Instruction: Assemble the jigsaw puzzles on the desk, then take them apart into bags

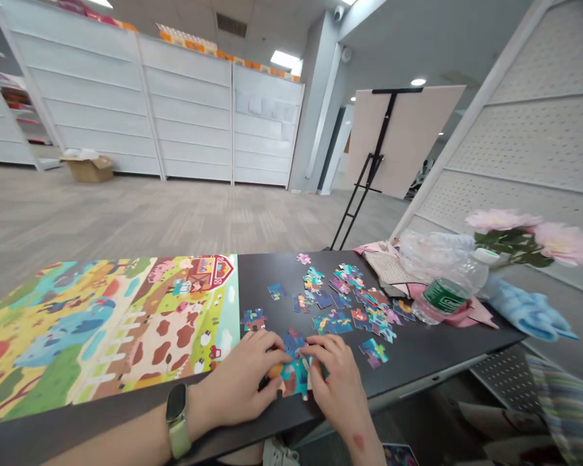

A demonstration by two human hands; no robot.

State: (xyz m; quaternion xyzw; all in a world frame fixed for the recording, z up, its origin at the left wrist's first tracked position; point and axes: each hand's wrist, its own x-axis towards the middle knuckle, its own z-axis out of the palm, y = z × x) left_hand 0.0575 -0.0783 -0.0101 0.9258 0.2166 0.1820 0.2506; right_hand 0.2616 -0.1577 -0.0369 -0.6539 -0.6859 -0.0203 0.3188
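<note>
Puzzle pieces [295,374] lie between the left hand [245,370] and right hand [339,372] — both curled, their grip unclear.

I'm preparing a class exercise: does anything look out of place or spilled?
The fluffy pale-blue cloth bunched at the right end of the black tabletop looks out of place, apparently overhanging the edge. No spill shows.

Cardboard-looking puzzle pieces [333,321], lower centre, on a smooth, matt tabletop [408,356]; at right, a glossy clear-plastic bottle [449,292] and fluffy cloth [529,310]
</note>
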